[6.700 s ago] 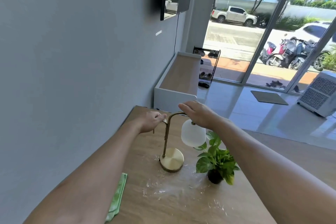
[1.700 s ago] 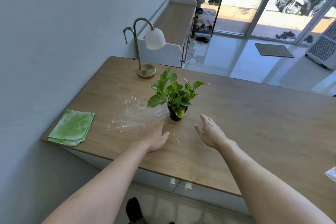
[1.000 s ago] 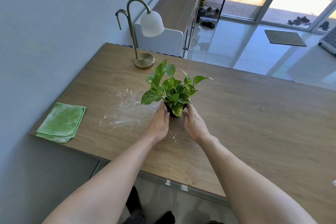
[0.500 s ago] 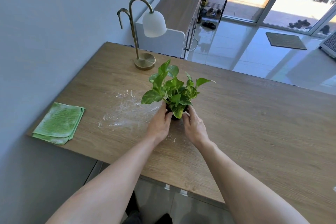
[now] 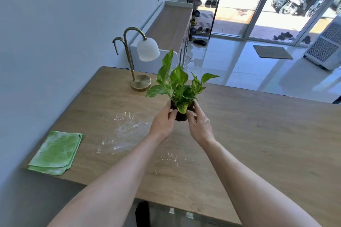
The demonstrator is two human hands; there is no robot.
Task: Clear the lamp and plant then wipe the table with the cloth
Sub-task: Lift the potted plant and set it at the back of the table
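Forearms: both reach from the near edge of the frame out over the worktop point(image 5: 258, 134), converging on the plant.
Left hand point(image 5: 163, 122): fingers and thumb curled round the left side of the small dark pot, thumb on the near face; the grip is narrow and full of pot.
Right hand point(image 5: 200, 125): mirrors it on the right side, fingers wrapped behind the pot, thumb in front; this grip too is closed on the pot.
Plant point(image 5: 180, 86): green leaves upright above the two hands; the pot's base appears clear of the wood, held between the hands over the middle of the worktop.
Change in plant: half a second ago the pot sat lower, at the wood's surface with the hands just closing round it; now it is raised, and the leaves overlap the far edge of the worktop.
Spill point(image 5: 125, 131): pale, wet-looking streaks on the wood left of and below the hands, where they were before.
Cloth point(image 5: 56, 153): green, folded, flat at the near left corner of the worktop, well apart from the hands, unmoved.
Lamp point(image 5: 138, 57): brass base on the far left of the worktop, curved stem, white shade hanging down just beyond the leaves; same spot as in the frame before.
Beyond: a low white bench with a wood top along the wall, a shoe rack, glass doors.
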